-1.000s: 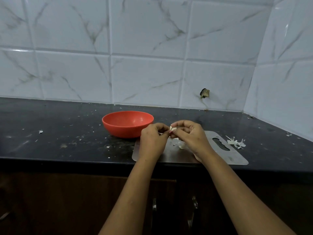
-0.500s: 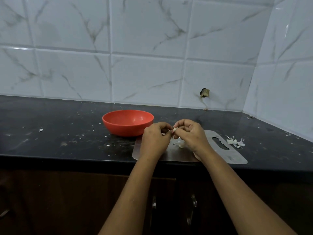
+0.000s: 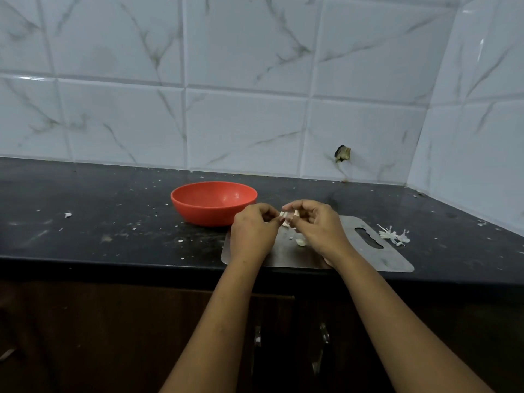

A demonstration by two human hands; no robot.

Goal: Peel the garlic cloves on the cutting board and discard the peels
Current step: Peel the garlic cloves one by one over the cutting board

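2 hands meet over the board. The left hand (image 3: 253, 232) and the right hand (image 3: 321, 228) both have their fingers curled in. Both pinch the same small white garlic clove (image 3: 289, 215) with their fingertips. The clove sits in the little gap where the 2 hands come together, up in the air and not touching the board. It is too small to tell how much skin is off it.

Right under the pinch lies the shiny gray cutting board (image 3: 392, 259), flat on the dark counter (image 3: 99, 211). Just below the pinch, a little toward the right hand, 1 more garlic clove (image 3: 300, 241) rests on the board. The right wrist hides part of the board.

To the left of the pinch, just past the left hand's knuckles, an orange bowl (image 3: 204, 214) stands on the counter. It is near the board's far left corner. I cannot tell if it touches the board.

Far to the right of the pinch, past the board's handle hole (image 3: 368, 238), a small pile of white peels (image 3: 394, 236) lies on the counter, just beside the board's edge.

White crumbs dot the counter to the left of the hands. Behind the pinch stands a wall of white tiles (image 3: 241, 123).
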